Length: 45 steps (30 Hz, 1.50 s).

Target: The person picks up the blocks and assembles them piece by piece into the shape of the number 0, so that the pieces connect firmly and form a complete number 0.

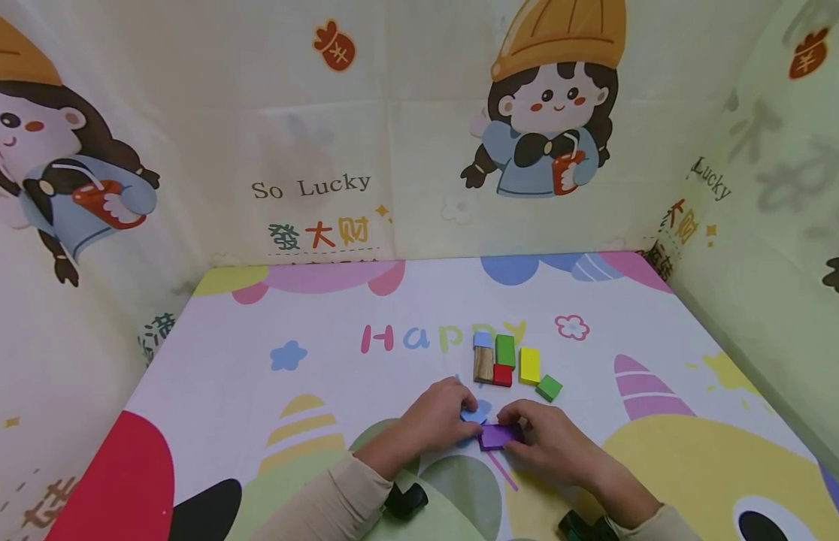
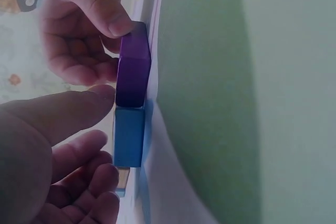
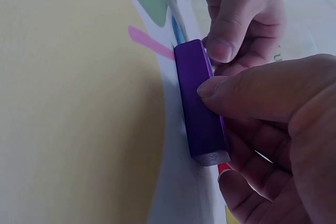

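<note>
A purple rectangular block [image 1: 498, 438] lies on the printed tabletop between the two hands. My right hand [image 1: 551, 443] pinches it near its right end, thumb on the near side and fingers behind. Against its left end, a blue block [image 2: 129, 137] stands in line with it in the left wrist view. My left hand [image 1: 434, 415] curls its fingers around the far side of the blue block, its thumb tip at the top edge where the two blocks meet. From the head view the left fingers partly cover the blue block.
Just beyond the hands, a small light blue block [image 1: 483, 340], a brown wood-grain block [image 1: 483, 365], a green block [image 1: 505, 351] and a red block [image 1: 503, 376] sit close together. A yellow block [image 1: 529, 365] and a tilted green block [image 1: 549, 388] lie to their right. Printed cloth hangs behind.
</note>
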Motion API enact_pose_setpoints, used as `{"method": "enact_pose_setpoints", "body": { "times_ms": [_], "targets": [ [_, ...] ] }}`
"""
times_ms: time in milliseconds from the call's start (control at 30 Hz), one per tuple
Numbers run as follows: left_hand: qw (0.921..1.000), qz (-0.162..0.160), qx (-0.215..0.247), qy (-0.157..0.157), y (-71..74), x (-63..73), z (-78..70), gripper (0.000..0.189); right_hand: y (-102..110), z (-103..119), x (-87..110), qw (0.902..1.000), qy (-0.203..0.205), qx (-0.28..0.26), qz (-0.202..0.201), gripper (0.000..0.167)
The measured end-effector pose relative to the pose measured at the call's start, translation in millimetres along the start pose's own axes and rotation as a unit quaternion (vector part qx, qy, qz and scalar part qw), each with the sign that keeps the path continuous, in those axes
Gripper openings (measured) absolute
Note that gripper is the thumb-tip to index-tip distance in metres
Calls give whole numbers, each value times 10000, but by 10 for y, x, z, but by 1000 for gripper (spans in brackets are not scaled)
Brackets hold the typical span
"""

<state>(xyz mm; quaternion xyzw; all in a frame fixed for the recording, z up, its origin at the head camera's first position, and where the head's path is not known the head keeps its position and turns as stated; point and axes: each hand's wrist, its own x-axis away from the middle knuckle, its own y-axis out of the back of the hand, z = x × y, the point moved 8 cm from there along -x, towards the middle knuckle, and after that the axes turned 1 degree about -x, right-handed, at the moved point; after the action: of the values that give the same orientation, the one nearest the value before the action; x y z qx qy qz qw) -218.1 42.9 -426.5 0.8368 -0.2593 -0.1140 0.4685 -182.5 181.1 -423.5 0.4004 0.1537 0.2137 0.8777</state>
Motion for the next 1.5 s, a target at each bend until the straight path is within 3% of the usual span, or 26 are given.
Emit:
{"method": "enact_pose_setpoints", "body": {
  "times_ms": [233,367,633,833,1033,1500],
  "targets": [
    [9994,-85,305,-148,19,2,-52,24,2,8,5,10000,72,23,-45,27],
    [9992,-71,213,-341,10,-9,-89,24,9,16,4,9999,89,37,-67,26],
    [9993,61,204,-303,-46,-24,-87,26,19,13,13,9998,115,76,-125,28],
    [9992,30,137,-375,-57,-31,-91,25,144,-83,23,9986,-349,248,-326,28],
    [9994,110,214,-245,-67,-21,-89,26,390,-219,48,9917,-930,465,-752,28],
    [9987,346,317,-220,-80,5,-104,38,606,-416,130,9824,-1192,537,-1331,30]
  ]
}}
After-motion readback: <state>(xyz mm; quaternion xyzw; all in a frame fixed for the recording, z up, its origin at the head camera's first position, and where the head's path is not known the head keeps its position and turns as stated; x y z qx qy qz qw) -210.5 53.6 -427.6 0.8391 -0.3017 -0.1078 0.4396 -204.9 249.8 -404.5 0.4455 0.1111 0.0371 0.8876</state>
